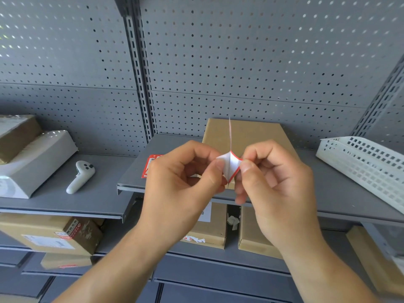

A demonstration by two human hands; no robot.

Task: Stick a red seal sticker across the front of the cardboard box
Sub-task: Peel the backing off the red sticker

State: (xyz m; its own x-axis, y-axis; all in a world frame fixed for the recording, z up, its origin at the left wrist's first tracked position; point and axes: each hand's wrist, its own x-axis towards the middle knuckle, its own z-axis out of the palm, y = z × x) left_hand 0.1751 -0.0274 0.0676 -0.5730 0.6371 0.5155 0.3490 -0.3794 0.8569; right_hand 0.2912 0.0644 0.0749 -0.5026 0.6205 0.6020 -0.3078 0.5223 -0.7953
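Note:
Both hands are raised in front of a grey shelf and pinch one small red-edged white seal sticker between them. My left hand grips its left side with thumb and forefinger. My right hand grips its right side, and the sticker's layers spread apart in the middle. A thin strip of it rises straight up, seen edge-on. Behind the hands a flat brown cardboard box lies on the shelf; the hands hide its front part. More red seal stickers lie on the shelf left of the box.
A white perforated plastic basket lies tilted at the right. On the lower left shelf are a white handheld controller and a white wrapped package. Several cardboard boxes fill the shelves below. A grey pegboard wall stands behind.

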